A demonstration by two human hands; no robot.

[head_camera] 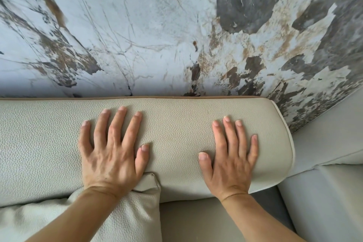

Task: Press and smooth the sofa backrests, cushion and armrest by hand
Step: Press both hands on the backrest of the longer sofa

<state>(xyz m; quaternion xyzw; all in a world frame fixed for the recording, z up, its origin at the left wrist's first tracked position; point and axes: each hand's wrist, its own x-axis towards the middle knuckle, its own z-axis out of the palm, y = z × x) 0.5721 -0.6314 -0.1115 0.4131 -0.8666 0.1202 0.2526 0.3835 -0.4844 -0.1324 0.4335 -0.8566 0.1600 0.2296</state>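
The backrest (176, 133), a rounded pad of pale grey-beige pebbled leather, runs across the middle of the view, its top edge against a marble-patterned wall (137, 25). A thin tan strip lines that edge. The pad's right end is trimmed with light piping and stops just beside the armrest (324, 143), a smoother pale section that fills the lower right.

Both hands lie flat on the backrest, palms down, gripping nothing. The left hand (112, 155) rests left of centre with its fingers fanned wide, fingertips toward the wall and thumb angled inward. The right hand (229, 163) sits near the pad's right end, its fingers closer together and thumb out to the left. The two hands are well apart, with bare leather between them.

A cushion (127, 212) in the same pebbled leather stands against the backrest at lower left; its upper corner touches the heel of the left hand, and the left forearm crosses over it. The seat (192, 220) shows between the forearms.
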